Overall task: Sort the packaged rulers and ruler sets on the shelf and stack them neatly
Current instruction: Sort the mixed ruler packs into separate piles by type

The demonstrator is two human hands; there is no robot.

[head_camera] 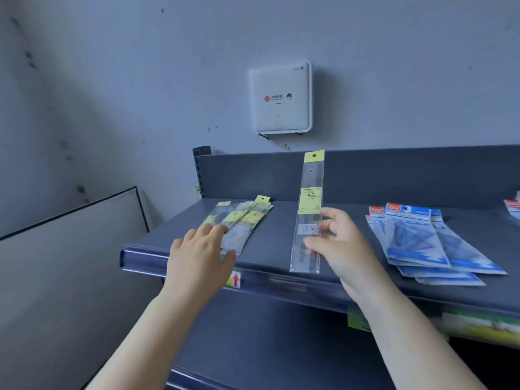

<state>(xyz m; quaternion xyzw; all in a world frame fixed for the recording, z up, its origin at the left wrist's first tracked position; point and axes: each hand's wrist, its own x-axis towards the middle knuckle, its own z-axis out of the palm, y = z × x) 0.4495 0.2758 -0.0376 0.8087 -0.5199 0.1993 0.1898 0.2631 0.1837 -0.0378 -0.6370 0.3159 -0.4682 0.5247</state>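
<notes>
On the dark grey shelf point(281, 266) a small pile of clear packaged rulers with yellow tags point(243, 220) lies at the left. My left hand point(199, 257) rests flat on the near end of that pile, fingers straight. My right hand point(337, 246) pinches the lower part of one clear packaged ruler point(309, 204) and holds it upright above the shelf's middle; its yellow label faces me. A fanned heap of blue-and-white ruler set packets point(422, 243) lies at the right.
A white router box point(281, 98) hangs on the wall above the shelf's back panel point(394, 175). More packets point(513, 206) show at the far right edge. A grey board point(70, 235) leans at the left. Green and yellow goods point(478, 325) sit on a lower shelf.
</notes>
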